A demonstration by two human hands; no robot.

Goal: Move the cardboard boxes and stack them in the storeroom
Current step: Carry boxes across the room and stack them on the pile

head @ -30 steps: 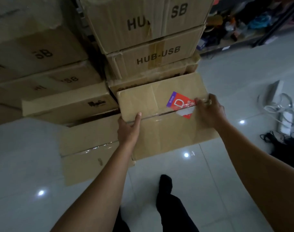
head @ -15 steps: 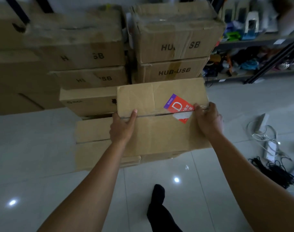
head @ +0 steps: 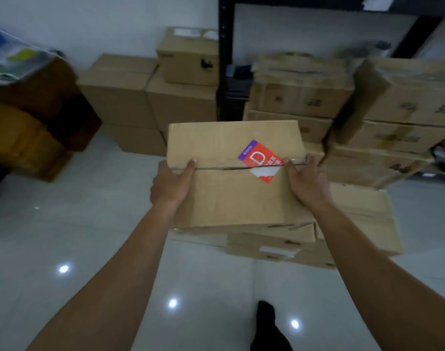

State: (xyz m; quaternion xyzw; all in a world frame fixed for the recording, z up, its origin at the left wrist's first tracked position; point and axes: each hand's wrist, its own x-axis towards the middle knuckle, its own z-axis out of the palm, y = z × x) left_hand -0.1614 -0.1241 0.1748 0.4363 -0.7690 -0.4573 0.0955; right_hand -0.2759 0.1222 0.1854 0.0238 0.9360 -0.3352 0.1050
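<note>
Plain light brown box (head: 229,198) in the middle. On it, toward 1 o'clock, a red sticker (head: 260,160) with a purple corner, a big white D and a white patch. Pale grey shiny floor (head: 89,224) with small white light spots. Black rack (head: 225,72) at 12 o'clock. White wall (head: 102,26) at 11 o'clock. Darker orange-brown boxes (head: 26,138) at 9 o'clock.

cardboard box (head: 231,178): raised higher, carried leftward of the hub-usb stacks (head: 343,110); further stacked boxes (head: 150,97) newly in view.
</note>
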